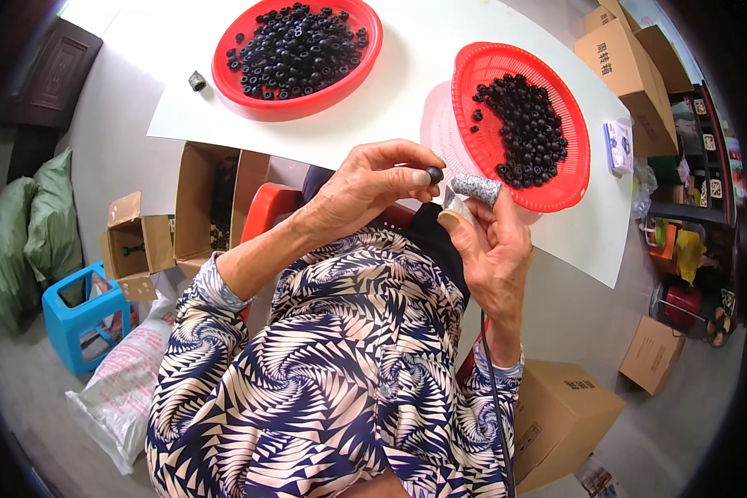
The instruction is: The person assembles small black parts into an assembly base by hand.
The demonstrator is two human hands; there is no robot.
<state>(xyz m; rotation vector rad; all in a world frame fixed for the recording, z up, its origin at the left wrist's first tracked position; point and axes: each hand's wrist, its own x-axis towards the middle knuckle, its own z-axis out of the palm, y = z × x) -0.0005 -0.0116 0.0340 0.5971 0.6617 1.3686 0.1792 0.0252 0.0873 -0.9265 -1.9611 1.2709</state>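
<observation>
My left hand (361, 184) pinches a small black round piece (434, 175) between thumb and fingers, just above my lap at the table's near edge. Close beside it, my right hand (498, 249) is closed on a small pale, silvery thing (456, 203), perhaps a blade; its kind is not clear. A speckled grey sleeve (476, 189) covers a finger of that hand. Ahead to the left, a red plastic tray (375, 50) holds many black ring-like pieces (299, 50). Right of my hands, a red slotted basket (465, 75) contains similar black pieces (527, 133).
Both containers stand on a white table (423, 33). A short grey tube (197, 80) lies at its left, and a small white-and-purple box (617, 148) at its right edge. Cardboard boxes (564, 415), a blue stool (83, 319) and green sacks (50, 224) surround me.
</observation>
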